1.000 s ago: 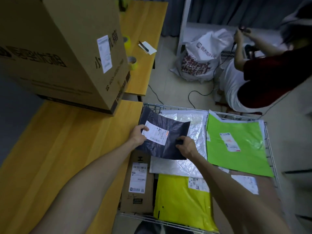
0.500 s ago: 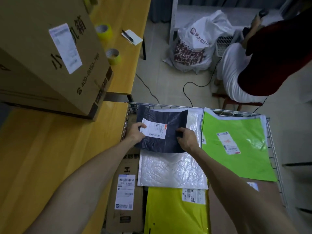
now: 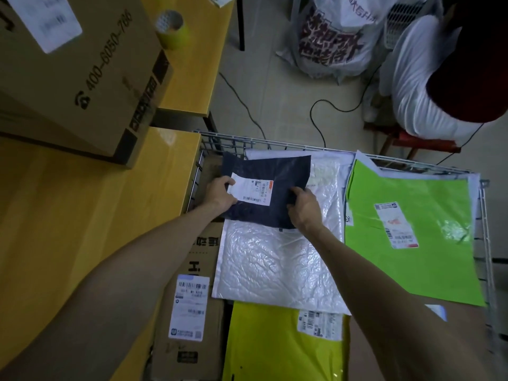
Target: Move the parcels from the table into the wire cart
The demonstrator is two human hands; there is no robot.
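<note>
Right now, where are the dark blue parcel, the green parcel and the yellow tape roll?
dark blue parcel (image 3: 286,171): head view, bare upper right area beside its label.
green parcel (image 3: 412,270): head view, plain surface below its label.
yellow tape roll (image 3: 176,37): head view, its outer side.

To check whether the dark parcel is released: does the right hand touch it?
Touching. The head view shows the right hand with fingers curled on the lower right edge of the dark parcel, no gap.
</note>
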